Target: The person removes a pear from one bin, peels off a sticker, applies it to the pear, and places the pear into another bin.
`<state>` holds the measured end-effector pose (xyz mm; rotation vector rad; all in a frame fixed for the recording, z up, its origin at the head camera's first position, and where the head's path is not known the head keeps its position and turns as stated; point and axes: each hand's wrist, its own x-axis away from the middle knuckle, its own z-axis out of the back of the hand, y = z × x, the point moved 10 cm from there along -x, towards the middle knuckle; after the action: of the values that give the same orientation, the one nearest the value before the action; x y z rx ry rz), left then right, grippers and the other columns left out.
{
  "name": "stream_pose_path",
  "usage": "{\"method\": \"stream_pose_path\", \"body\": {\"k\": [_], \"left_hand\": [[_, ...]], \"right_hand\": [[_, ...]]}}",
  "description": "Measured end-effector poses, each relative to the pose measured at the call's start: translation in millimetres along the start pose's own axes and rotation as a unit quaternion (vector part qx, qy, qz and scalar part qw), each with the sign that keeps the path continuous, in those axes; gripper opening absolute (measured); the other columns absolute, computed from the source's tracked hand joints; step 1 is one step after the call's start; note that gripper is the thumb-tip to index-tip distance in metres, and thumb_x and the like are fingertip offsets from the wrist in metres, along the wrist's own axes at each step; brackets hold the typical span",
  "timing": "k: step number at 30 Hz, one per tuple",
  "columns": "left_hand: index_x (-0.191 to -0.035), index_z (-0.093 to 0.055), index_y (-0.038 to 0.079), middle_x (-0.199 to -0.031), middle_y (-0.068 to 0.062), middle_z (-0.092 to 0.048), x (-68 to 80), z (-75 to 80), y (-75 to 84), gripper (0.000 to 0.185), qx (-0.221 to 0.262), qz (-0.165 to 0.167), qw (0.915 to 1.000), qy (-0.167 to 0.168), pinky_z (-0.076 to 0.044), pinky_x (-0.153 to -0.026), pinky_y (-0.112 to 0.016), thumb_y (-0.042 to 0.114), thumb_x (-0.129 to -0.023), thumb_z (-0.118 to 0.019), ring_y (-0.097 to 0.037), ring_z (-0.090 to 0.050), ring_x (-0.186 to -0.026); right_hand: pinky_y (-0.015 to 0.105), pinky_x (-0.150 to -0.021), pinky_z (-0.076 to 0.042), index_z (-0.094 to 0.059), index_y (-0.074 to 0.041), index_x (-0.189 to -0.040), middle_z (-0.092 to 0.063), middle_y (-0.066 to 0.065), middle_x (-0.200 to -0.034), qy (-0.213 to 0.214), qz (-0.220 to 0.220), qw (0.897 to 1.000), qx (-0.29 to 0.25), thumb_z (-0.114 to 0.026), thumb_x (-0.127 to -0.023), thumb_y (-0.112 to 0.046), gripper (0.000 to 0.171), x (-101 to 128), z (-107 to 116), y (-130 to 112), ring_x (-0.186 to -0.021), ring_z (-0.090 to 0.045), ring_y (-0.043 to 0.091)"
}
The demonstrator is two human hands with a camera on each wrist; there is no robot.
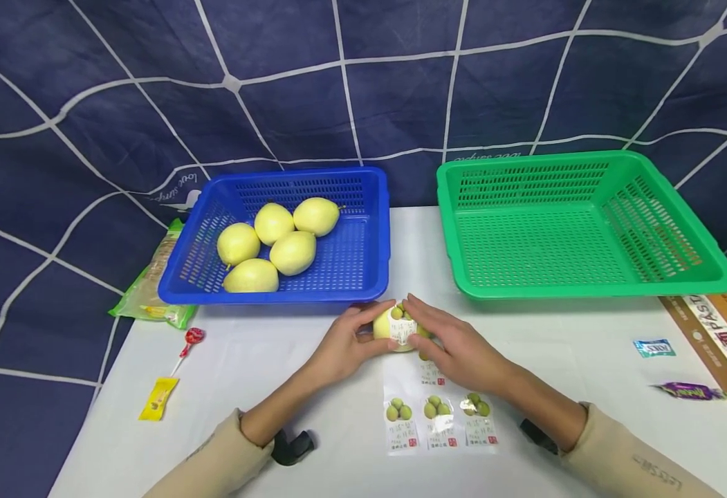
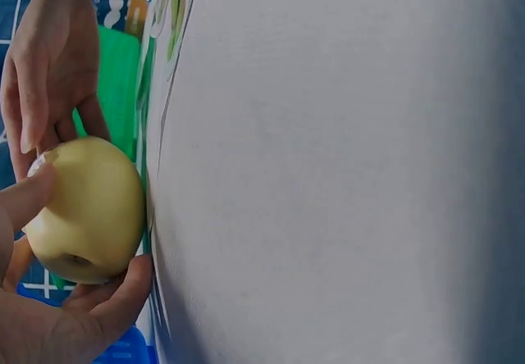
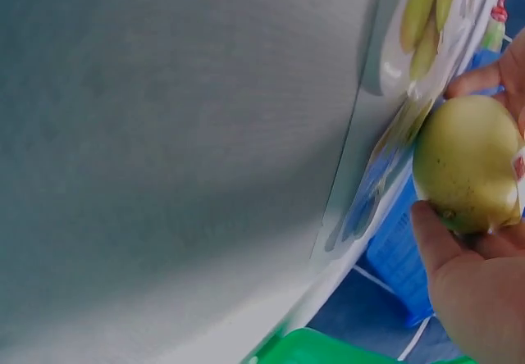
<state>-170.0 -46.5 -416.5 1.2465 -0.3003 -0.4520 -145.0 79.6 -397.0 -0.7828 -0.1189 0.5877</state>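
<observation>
In the head view a yellow pear (image 1: pixel 380 328) sits at the table's middle with a printed label (image 1: pixel 403 330) on its near side. My left hand (image 1: pixel 346 340) holds the pear from the left, its thumb at the label's edge. From the other side my right hand (image 1: pixel 463 346) has its fingers across the top and its thumb at the label's lower corner. Both wrist views show the pear (image 2: pixel 92 216) between the two hands. Beneath and in front lies a sheet of pear labels (image 1: pixel 443 432), partly hidden by the right hand.
Several pears (image 1: pixel 292 253) lie in a blue basket (image 1: pixel 276 297) at the back left. A green basket (image 1: pixel 587 290) stands back right. Left are a snack bag (image 1: pixel 158 290), a lollipop (image 1: pixel 194 336) and a yellow packet (image 1: pixel 159 398); right, small wrapped sweets (image 1: pixel 692 391) and a pasta box (image 1: pixel 712 346).
</observation>
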Motion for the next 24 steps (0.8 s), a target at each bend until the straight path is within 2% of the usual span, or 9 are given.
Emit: {"method": "stream_pose_path", "body": {"k": [4,7,11,15,17,20,22,24], "left_hand": [[-0.142,-0.05,0.0,-0.133,-0.022,-0.05,-0.7,0.9,-0.2,0.063,0.002,-0.003,1.0,-0.003,-0.053,-0.089,-0.026,0.002,-0.085,-0.076,-0.03,-0.06,-0.112],[-0.142,-0.05,-0.001,-0.134,-0.021,-0.052,-1.8,0.6,1.1,0.062,0.002,-0.008,0.9999,-0.008,-0.053,-0.089,-0.027,0.002,-0.085,-0.076,-0.029,-0.061,-0.112],[-0.142,-0.05,-0.001,-0.135,-0.02,-0.053,-2.3,-0.3,1.6,0.062,0.006,-0.008,0.9999,-0.013,-0.053,-0.089,-0.028,0.002,-0.085,-0.076,-0.029,-0.062,-0.111],[-0.142,-0.05,0.0,-0.135,-0.021,-0.051,-1.2,-0.3,-0.4,0.062,0.007,0.001,0.9999,-0.009,-0.053,-0.089,-0.028,0.002,-0.086,-0.075,-0.031,-0.06,-0.113],[-0.142,-0.051,0.001,-0.134,-0.022,-0.05,-0.3,0.9,-1.9,0.062,0.006,0.006,1.0,-0.004,-0.053,-0.09,-0.027,0.002,-0.085,-0.076,-0.031,-0.058,-0.114],[-0.141,-0.053,0.002,-0.134,-0.022,-0.05,0.5,3.1,-4.3,0.061,0.008,0.012,0.9999,0.003,-0.052,-0.09,-0.027,0.001,-0.084,-0.076,-0.032,-0.057,-0.115],[-0.14,-0.053,0.002,-0.133,-0.021,-0.051,0.6,4.1,-5.8,0.061,0.009,0.014,0.9998,0.005,-0.052,-0.09,-0.027,0.001,-0.084,-0.077,-0.031,-0.058,-0.115],[-0.14,-0.054,0.002,-0.133,-0.021,-0.051,0.9,4.6,-6.8,0.061,0.011,0.016,0.9998,0.005,-0.052,-0.09,-0.027,0.0,-0.084,-0.077,-0.031,-0.058,-0.114]], "right_hand": [[0.048,-0.114,-0.027,-0.02,0.005,-0.154,-0.018,0.018,-0.161,-0.017,0.014,0.998,0.059,-0.053,-0.103,-0.031,0.07,1,-8,-5,-0.147,-0.019,0.028],[0.046,-0.114,-0.026,-0.014,0.007,-0.154,-0.013,0.02,-0.161,-0.022,0.018,0.995,0.092,-0.057,-0.101,-0.033,0.079,2,-12,-6,-0.148,-0.016,0.028],[0.045,-0.115,-0.025,-0.013,0.003,-0.155,-0.014,0.015,-0.162,-0.024,0.002,0.997,0.071,-0.058,-0.101,-0.033,0.079,4,-11,-1,-0.148,-0.016,0.025],[0.047,-0.115,-0.027,-0.022,0.0,-0.155,-0.02,0.012,-0.161,-0.018,-0.027,0.999,0.041,-0.059,-0.1,-0.033,0.074,8,-5,1,-0.147,-0.021,0.025],[0.048,-0.113,-0.031,-0.032,-0.001,-0.152,-0.03,0.012,-0.158,0.01,-0.029,0.999,0.023,-0.061,-0.099,-0.031,0.067,12,4,-1,-0.144,-0.029,0.026],[0.045,-0.104,-0.043,-0.047,-0.004,-0.144,-0.05,0.008,-0.145,0.082,-0.019,0.996,-0.027,-0.064,-0.098,-0.019,0.052,23,25,-5,-0.13,-0.05,0.026],[0.036,-0.098,-0.049,-0.055,-0.004,-0.137,-0.06,0.005,-0.133,0.146,-0.008,0.986,-0.075,-0.064,-0.096,-0.007,0.042,34,41,-5,-0.116,-0.06,0.021],[0.027,-0.089,-0.053,-0.06,0.001,-0.128,-0.066,0.006,-0.117,0.223,0.004,0.965,-0.134,-0.062,-0.093,0.006,0.036,48,59,-1,-0.1,-0.066,0.017]]}}
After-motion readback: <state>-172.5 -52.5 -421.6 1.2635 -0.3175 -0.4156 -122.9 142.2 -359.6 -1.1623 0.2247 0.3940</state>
